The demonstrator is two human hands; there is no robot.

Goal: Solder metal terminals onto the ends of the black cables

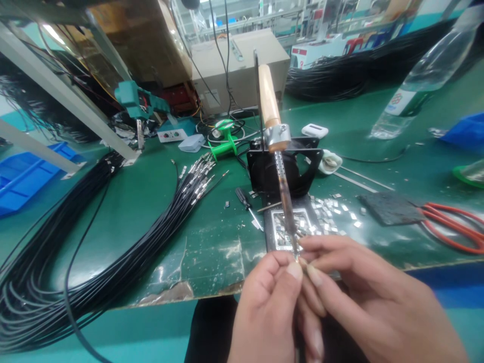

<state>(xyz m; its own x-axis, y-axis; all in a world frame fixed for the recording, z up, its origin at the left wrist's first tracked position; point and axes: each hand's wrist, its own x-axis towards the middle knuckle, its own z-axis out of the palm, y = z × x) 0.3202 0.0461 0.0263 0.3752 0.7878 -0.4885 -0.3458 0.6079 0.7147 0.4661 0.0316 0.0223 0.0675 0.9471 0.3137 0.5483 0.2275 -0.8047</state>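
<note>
At nine o'clock a thick bundle of black cables (75, 252) sweeps across the green table (159, 201), their metal-tipped ends (198, 171) fanned out toward ten o'clock of the hands, with a blue bin (26, 174) beyond at the far left edge. A small screwdriver (245, 204) lies just at eleven o'clock of the left hand. The left hand (266, 307) sits low at six o'clock, thumb and forefinger pinched shut on something too small to make out. Directly at twelve o'clock of that pinch, a soldering iron (278, 166) with a wooden handle is clamped in a black stand (282, 169), tilted down so its tip meets the fingertips over a dark tray (270, 227) holding small metal pieces (328, 209). The right hand (363, 297) presses in from four o'clock, its fingers closed against the same tiny piece, touching the left hand's fingers. At two o'clock lie a dark pad (391, 207) and red-handled cutters (454, 227); a clear plastic bottle (423, 75) lies farther off at one o'clock.
</note>
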